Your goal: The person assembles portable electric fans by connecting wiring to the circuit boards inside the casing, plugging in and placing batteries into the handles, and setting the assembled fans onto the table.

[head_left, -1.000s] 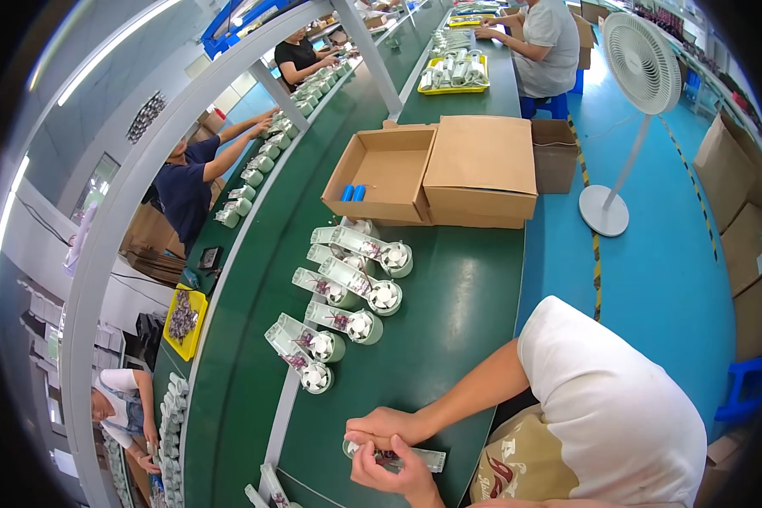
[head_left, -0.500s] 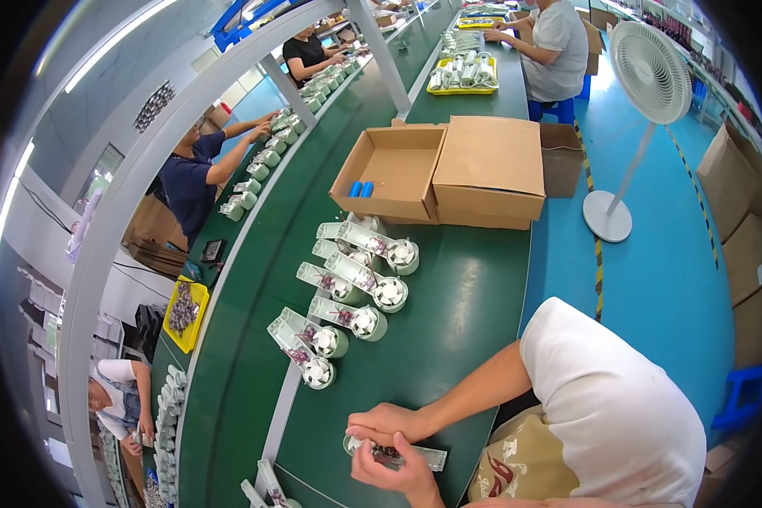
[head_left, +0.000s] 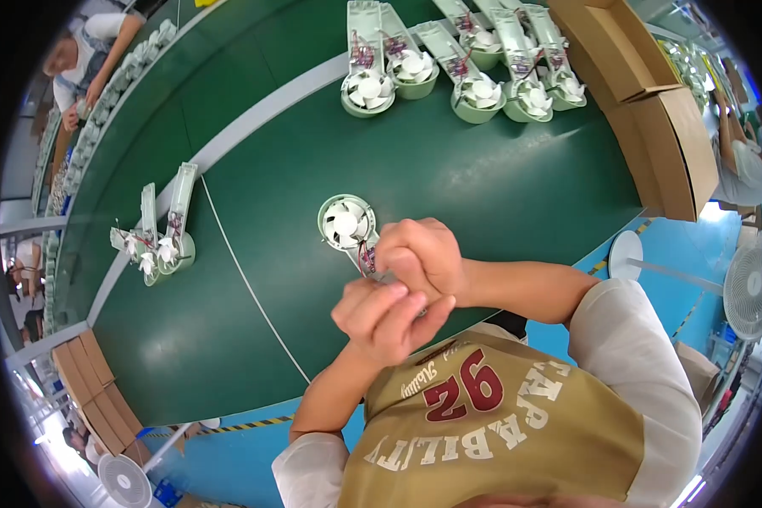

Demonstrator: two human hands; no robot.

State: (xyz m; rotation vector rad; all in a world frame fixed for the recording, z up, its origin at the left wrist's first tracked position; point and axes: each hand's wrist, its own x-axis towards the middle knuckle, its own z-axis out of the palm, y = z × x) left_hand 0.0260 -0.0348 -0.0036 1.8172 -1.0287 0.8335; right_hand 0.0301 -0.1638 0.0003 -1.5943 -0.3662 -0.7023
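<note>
A half-assembled handheld fan (head_left: 347, 223) lies before me, its round pale green head with white blades facing up. Its opened handle, with red and dark wires, runs under my hands. My right hand (head_left: 422, 258) is closed over the handle near the wires, fingers curled. Just below it, my left hand (head_left: 385, 315) is closed round the handle's lower part, its fingertips meeting the right hand. Most of the handle, and any small part between the fingers, is hidden.
Several similar open fans (head_left: 478, 95) stand along the far side, beside cardboard boxes (head_left: 660, 144). More open fans (head_left: 168, 250) stand at the left. Across the line a co-worker (head_left: 93, 63) handles parts. A standing fan (head_left: 747, 292) is on the floor at right.
My view has turned, so the table sits differently. The fan's head, partly covered by my hands before, now shows fully. Both hands are now bunched together over its handle.
</note>
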